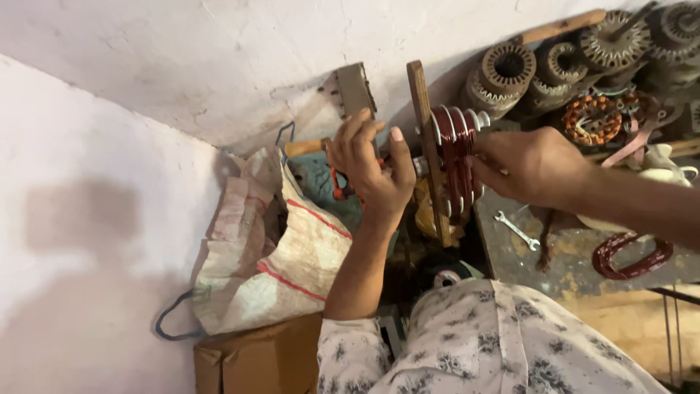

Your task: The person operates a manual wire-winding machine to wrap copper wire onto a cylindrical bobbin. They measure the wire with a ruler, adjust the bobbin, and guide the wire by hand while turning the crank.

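From the head camera, a woven plastic sack (273, 255) with red stripes slumps left of the wooden upright board (429, 146), its mouth gaping; what lies inside it cannot be made out. It rests on a brown cardboard box (255, 361) whose flaps are shut, so its contents are hidden too.

The board carries a coil former (456, 157) wound with dark red copper wire, fixed on its right face. The left hand (370, 166) rises from below, forearm upright, just left of the board; its fingers curl loosely about a wooden-handled crank (306, 147) and the shaft that runs into the board, thumb raised beside the board's edge. Whether the fingers truly clamp the crank is not clear, since the palm covers it. The right hand (529, 164) reaches in from the right, forearm level, its fingertips closed against the red windings on the former.

Right of the board a small spanner (516, 229) lies on the grimy bench (569, 270), with a loose loop of red wire (631, 255) further right. Above and right of the board, stacked motor stators (510, 73) are heaped against the wall, partly cut off by the frame's edge.
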